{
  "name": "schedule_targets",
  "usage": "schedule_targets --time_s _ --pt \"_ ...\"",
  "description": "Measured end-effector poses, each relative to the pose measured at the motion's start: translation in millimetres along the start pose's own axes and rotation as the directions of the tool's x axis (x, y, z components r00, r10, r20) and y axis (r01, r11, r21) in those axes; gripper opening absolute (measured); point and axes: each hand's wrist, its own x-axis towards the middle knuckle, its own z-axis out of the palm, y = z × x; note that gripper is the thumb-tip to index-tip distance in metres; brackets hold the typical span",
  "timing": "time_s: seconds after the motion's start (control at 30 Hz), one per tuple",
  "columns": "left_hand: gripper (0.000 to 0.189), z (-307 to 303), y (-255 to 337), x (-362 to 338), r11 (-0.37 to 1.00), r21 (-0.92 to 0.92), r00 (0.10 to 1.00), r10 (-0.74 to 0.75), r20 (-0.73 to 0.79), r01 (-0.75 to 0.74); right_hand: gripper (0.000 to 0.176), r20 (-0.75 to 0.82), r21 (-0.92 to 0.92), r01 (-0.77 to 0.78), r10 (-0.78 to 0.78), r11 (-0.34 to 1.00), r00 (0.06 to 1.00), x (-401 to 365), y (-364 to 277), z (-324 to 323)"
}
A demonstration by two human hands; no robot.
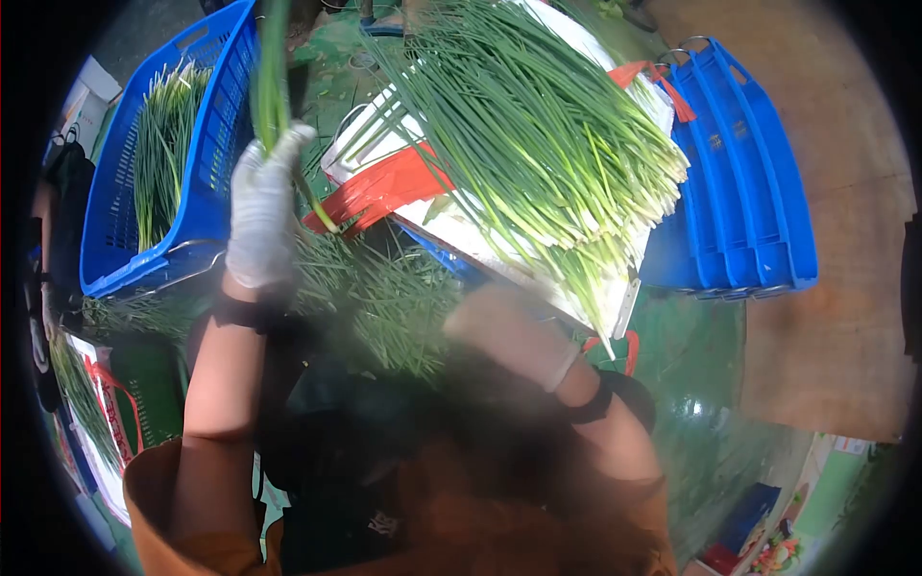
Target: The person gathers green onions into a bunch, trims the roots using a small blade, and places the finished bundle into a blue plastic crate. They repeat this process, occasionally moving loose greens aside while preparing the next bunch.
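Observation:
A white glove covers my left hand [261, 206], which is raised and closed around a bunch of long green stalks [272, 91]. My right hand [514, 331], gloved too, is blurred at the lower edge of a white board [480, 245]; its fingers are not clear. On that board lies a large pile of green stalks [567, 125] with pale ends toward the lower right. Red strips [379, 192] stick out at the pile's left side, beside my left hand.
A blue crate [216, 134] at the left holds more stalks. Blue stacked crates [744, 182] stand right of the pile, by a brown board [836, 240]. Loose greens [384, 298] cover the floor between my arms. A person's arm shows at the far left edge.

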Motion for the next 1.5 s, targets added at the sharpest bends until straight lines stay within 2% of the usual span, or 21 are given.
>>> schedule_targets --time_s 0.03,0.07,0.1,0.13,0.23,0.33,0.4,0.5,0.53,0.6,0.73,0.83,0.87,0.93,1.0,1.13,1.2,1.27,1.33,1.4,1.5 --pt "0.024 4 -1 5 0.983 -0.182 1.0 -0.027 0.012 0.029 0.018 -0.215 -0.118 -0.007 -0.018 0.993 0.976 9 3 -10" --pt "0.024 8 -5 8 0.932 -0.357 0.998 -0.054 0.03 0.061 0.014 -0.201 -0.442 -0.296 0.228 0.847 0.953 21 2 -24" --pt "0.022 8 -14 7 0.883 -0.402 0.966 -0.182 0.185 0.243 0.012 -0.322 -0.715 -0.279 0.052 0.641 0.945 26 20 -25" --pt "0.021 7 -21 5 0.806 -0.417 0.894 -0.29 0.342 0.421 0.012 -0.326 -0.715 -0.287 0.059 0.638 0.943 31 37 -23" --pt "0.018 35 -27 -31 0.643 -0.294 0.69 -0.535 0.488 0.707 0.013 -0.39 -0.583 -0.297 0.06 0.756 0.919 40 59 -24" --pt "0.022 41 -45 -51 0.645 -0.064 0.568 -0.616 0.546 0.761 0.017 -0.426 -0.473 -0.26 0.039 0.842 0.904 38 32 -22" --pt "0.022 45 -38 -65 0.63 -0.032 0.527 -0.619 0.582 0.776 0.024 -0.142 0.099 -0.17 0.183 0.981 0.973 30 -11 -34" --pt "0.02 44 -34 -68 0.653 -0.036 0.54 -0.594 0.597 0.757 0.031 -0.22 0.187 -0.141 0.181 0.972 0.958 25 -6 -39" --pt "0.02 45 -31 -69 0.676 -0.055 0.592 -0.6 0.537 0.735 0.024 -0.38 -0.256 -0.22 0.111 0.941 0.918 28 15 -38" --pt "0.023 47 -43 -61 0.538 -0.253 0.585 -0.639 0.5 0.804 0.015 -0.421 -0.6 -0.308 0.036 0.739 0.906 29 45 -46" --pt "0.024 47 -47 -55 0.529 -0.272 0.578 -0.585 0.569 0.804 0.011 -0.377 -0.675 -0.25 -0.033 0.695 0.926 36 54 -41" --pt "0.023 47 -51 -56 0.586 -0.219 0.586 -0.562 0.584 0.78 0.01 -0.355 -0.161 -0.206 0.138 0.965 0.925 19 15 -45" --pt "0.022 47 -54 -56 0.614 -0.217 0.605 -0.542 0.583 0.759 0.01 -0.346 -0.161 -0.191 0.126 0.968 0.93 13 -1 -48" --pt "0.019 47 -56 -55 0.601 -0.236 0.605 -0.54 0.585 0.764 0.014 -0.157 0.294 -0.226 0.28 0.929 0.947 4 -22 -50" --pt "0.014 46 -58 -54 0.596 -0.151 0.56 -0.596 0.575 0.789 0.019 -0.121 0.279 -0.157 0.197 0.947 0.973 5 -21 -46" --pt "0.011 48 -61 -50 0.667 -0.118 0.617 -0.587 0.525 0.735 0.021 -0.158 0.415 -0.293 0.385 0.862 0.909 11 -15 -35" --pt "0.012 49 -58 -52 0.688 -0.129 0.631 -0.554 0.543 0.714 0.021 -0.243 0.224 -0.184 0.238 0.957 0.94 14 -22 -37" --pt "0.016 51 -58 -53 0.745 -0.09 0.645 -0.503 0.576 0.661 0.018 -0.262 0.31 -0.151 0.237 0.939 0.936 15 -15 -30" --pt "0.018 53 -49 -52 0.784 -0.023 0.681 -0.523 0.513 0.62 0.014 -0.427 -0.041 -0.209 0.172 0.977 0.888 17 -12 -32" --pt "0.023 53 -34 -53 0.832 0.094 0.73 -0.528 0.433 0.546 0.01 -0.436 -0.001 -0.312 0.281 0.95 0.855 15 -22 -43" --pt "0.02 48 -31 -56 0.769 0.032 0.637 -0.552 0.538 0.639 0.01 -0.334 0.357 -0.087 0.215 0.93 0.918 9 -34 -46"
